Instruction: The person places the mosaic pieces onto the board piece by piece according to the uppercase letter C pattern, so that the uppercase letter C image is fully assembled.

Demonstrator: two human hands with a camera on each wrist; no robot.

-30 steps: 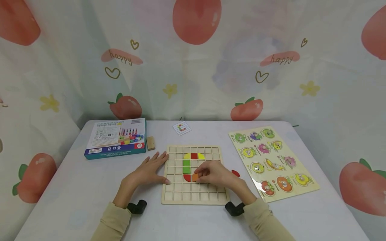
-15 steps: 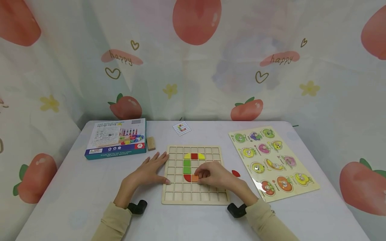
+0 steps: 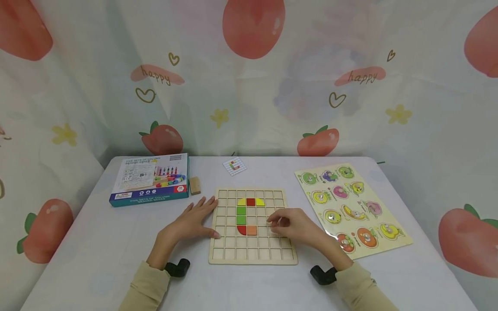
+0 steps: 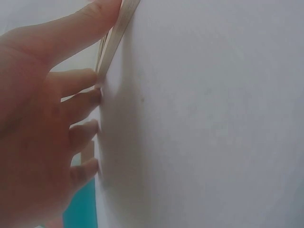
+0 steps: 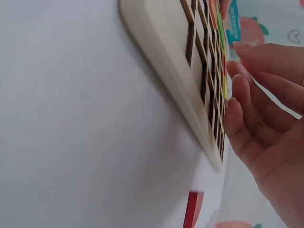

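A wooden grid board [image 3: 229,253] lies at the table's middle. In its cells sit an orange square tile [image 3: 251,230], a red rounded tile [image 3: 241,230], green tiles [image 3: 241,220], a red square tile [image 3: 250,201] and yellow rounded tiles [image 3: 260,202]. My left hand [image 3: 190,221] rests at the board's left edge, thumb on the frame and fingers spread. Over the board's right part hovers my right hand [image 3: 297,225], fingers loosely bent with nothing between them. A loose red piece [image 5: 192,209] lies beside the board in the right wrist view; the right hand hides it in the head view.
A small pattern card [image 3: 234,166] lies behind the board. Back left is a flat toy box [image 3: 149,179] with a wooden block [image 3: 195,185] against its side. At the right lies a fruit puzzle board [image 3: 350,203], partly behind my right forearm.
My right hand set the orange square tile flat into its cell beside the red rounded tile, let go and moved right. My left hand stayed in place.
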